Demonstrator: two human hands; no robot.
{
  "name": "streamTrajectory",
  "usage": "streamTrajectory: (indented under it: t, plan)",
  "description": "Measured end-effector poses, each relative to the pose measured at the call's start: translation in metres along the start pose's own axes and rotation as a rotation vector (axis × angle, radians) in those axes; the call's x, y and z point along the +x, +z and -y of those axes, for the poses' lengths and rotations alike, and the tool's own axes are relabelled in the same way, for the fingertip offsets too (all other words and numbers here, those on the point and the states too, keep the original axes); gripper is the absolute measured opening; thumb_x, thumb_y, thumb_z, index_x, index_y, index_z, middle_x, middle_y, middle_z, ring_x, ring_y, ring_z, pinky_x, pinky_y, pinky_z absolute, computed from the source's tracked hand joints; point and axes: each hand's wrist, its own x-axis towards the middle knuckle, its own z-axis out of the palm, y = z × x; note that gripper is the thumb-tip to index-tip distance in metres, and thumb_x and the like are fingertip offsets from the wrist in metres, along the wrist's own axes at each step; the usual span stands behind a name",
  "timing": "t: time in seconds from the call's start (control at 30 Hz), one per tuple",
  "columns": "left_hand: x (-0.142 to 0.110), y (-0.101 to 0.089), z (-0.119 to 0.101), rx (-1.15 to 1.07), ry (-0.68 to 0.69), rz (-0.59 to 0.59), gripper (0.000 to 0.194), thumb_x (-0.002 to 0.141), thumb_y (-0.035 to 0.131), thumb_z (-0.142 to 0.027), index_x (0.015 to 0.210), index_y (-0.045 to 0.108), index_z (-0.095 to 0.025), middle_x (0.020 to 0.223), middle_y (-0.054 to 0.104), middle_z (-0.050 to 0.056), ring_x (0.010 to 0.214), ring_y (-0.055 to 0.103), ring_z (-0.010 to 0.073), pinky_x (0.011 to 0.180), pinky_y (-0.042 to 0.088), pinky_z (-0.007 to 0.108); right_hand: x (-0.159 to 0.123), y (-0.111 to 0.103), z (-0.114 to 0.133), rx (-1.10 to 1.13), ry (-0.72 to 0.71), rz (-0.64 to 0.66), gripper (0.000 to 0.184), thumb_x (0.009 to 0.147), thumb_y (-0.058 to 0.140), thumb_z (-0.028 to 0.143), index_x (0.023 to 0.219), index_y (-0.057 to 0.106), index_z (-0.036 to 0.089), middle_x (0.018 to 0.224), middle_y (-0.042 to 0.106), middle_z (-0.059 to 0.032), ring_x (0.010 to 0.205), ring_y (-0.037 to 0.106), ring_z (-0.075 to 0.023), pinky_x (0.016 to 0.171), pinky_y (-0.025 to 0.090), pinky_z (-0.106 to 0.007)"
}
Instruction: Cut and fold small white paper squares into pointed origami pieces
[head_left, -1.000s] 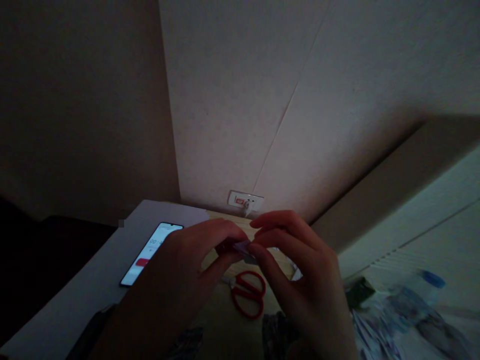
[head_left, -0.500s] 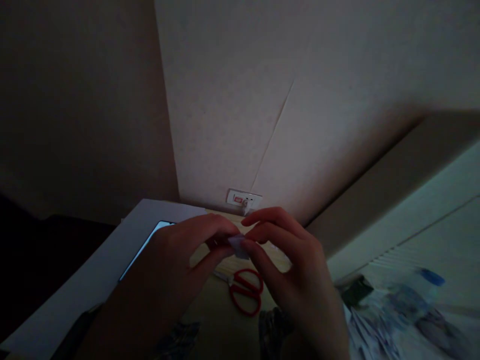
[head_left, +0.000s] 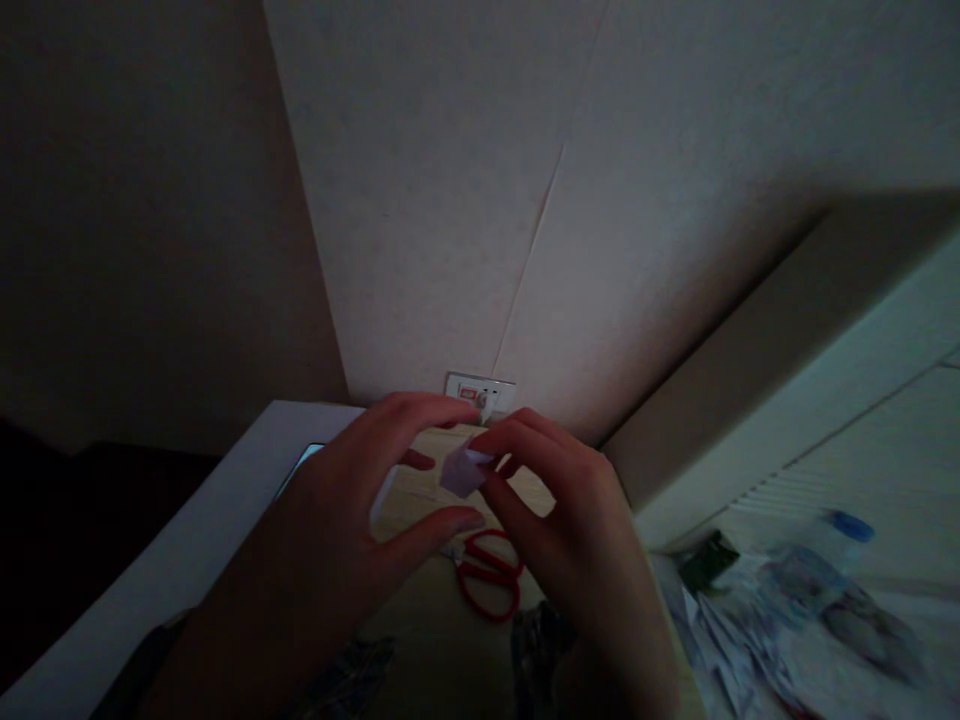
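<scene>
A small folded piece of paper [head_left: 460, 472], pale and purplish in the dim light, is pinched between the thumb and fingers of my right hand [head_left: 566, 490]. My left hand [head_left: 375, 480] is open around the paper's left side, thumb and fingers spread apart, apparently not touching it. Below the paper, scissors [head_left: 491, 574] with red handles lie on the wooden tabletop [head_left: 442, 640]; their blades are mostly hidden behind my left thumb.
White paper [head_left: 247, 470] lies at the left, with a phone [head_left: 304, 463] on it, partly behind my left hand. A wall socket [head_left: 480, 392] with a plug is at the back. To the right are a clear bottle [head_left: 814, 575] with a blue cap and crumpled papers [head_left: 727, 650].
My left fingers have let go of the folded paper and spread apart. My right hand still holds it, now tilted and more exposed. The view has shifted slightly.
</scene>
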Motion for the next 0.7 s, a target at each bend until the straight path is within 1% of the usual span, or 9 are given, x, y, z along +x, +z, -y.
streamTrajectory:
  t: [0.03,0.07,0.1,0.17,0.23,0.37,0.5,0.6,0.7]
  plan:
    - [0.0,0.002,0.001,-0.007,0.01,0.013,0.045,0.081,0.076,-0.027,0.122,0.062,-0.037,0.124,0.072,-0.005,0.097,0.073,0.0193,0.097,0.058,0.033,0.0,0.0,0.001,0.014,-0.006,-0.004,0.019,0.089,0.065,-0.001,0.088,0.071,0.017,0.086,0.068,-0.0001,0.08,0.063,-0.0128,0.074,0.047,-0.023]
    - [0.0,0.003,0.001,-0.017,0.022,0.006,0.046,0.081,0.075,-0.027,0.124,0.062,-0.038,0.124,0.073,-0.005,0.095,0.073,0.0188,0.096,0.058,0.033,0.0,0.0,0.001,0.022,-0.012,-0.007,0.019,0.089,0.065,-0.001,0.089,0.071,0.017,0.086,0.068,-0.0002,0.08,0.063,-0.0127,0.074,0.047,-0.023]
    - [0.0,0.004,0.002,-0.029,0.015,-0.008,0.046,0.081,0.075,-0.028,0.124,0.062,-0.038,0.122,0.074,-0.005,0.095,0.074,0.0188,0.095,0.059,0.032,0.0,0.0,0.002,0.024,-0.014,-0.01,0.019,0.089,0.066,-0.001,0.09,0.071,0.017,0.087,0.068,-0.0005,0.08,0.063,-0.0127,0.074,0.047,-0.023]
    - [0.0,0.004,0.001,-0.054,-0.033,0.019,0.042,0.08,0.075,-0.03,0.121,0.065,-0.036,0.115,0.076,-0.005,0.087,0.075,0.0177,0.088,0.061,0.028,-0.001,0.0,0.002,0.014,-0.019,-0.01,0.019,0.088,0.067,-0.002,0.091,0.072,0.016,0.086,0.067,-0.0006,0.079,0.063,-0.0127,0.074,0.046,-0.022]
    - [0.001,0.001,0.001,-0.061,-0.058,0.028,0.037,0.083,0.073,-0.031,0.118,0.065,-0.037,0.111,0.077,-0.006,0.083,0.075,0.0152,0.083,0.061,0.024,-0.002,-0.001,0.003,0.003,-0.016,-0.005,0.019,0.088,0.067,-0.002,0.09,0.071,0.016,0.086,0.067,-0.0003,0.078,0.062,-0.0123,0.072,0.045,-0.022]
    - [0.001,-0.008,0.004,-0.049,-0.041,0.002,0.034,0.086,0.072,-0.038,0.119,0.065,-0.042,0.104,0.076,-0.008,0.084,0.075,0.0136,0.078,0.06,0.019,-0.003,-0.001,0.004,-0.009,-0.002,-0.002,0.018,0.088,0.064,-0.002,0.087,0.07,0.015,0.082,0.063,0.0008,0.077,0.06,-0.0119,0.07,0.044,-0.022]
    - [0.001,-0.011,0.005,-0.05,-0.063,-0.014,0.026,0.085,0.073,-0.042,0.111,0.069,-0.042,0.092,0.078,-0.009,0.078,0.074,0.0136,0.077,0.059,0.019,-0.003,0.002,0.007,-0.084,0.012,0.008,0.015,0.086,0.064,-0.001,0.083,0.067,0.013,0.081,0.062,0.0,0.075,0.059,-0.0125,0.067,0.042,-0.023]
    - [0.002,-0.008,0.0,-0.095,-0.088,-0.037,0.022,0.081,0.075,-0.042,0.103,0.072,-0.039,0.089,0.078,-0.009,0.075,0.074,0.0143,0.074,0.06,0.019,-0.003,0.004,0.008,-0.127,0.02,-0.006,0.011,0.087,0.066,0.004,0.083,0.066,0.014,0.084,0.064,-0.0012,0.076,0.06,-0.0131,0.068,0.042,-0.024]
    - [0.004,-0.007,-0.005,-0.138,-0.09,-0.019,0.015,0.082,0.073,-0.041,0.097,0.073,-0.037,0.087,0.079,-0.009,0.074,0.074,0.0136,0.071,0.059,0.018,-0.004,0.005,0.009,-0.132,0.028,-0.018,0.01,0.086,0.069,0.006,0.086,0.066,0.015,0.085,0.067,-0.0005,0.076,0.062,-0.0131,0.07,0.043,-0.023]
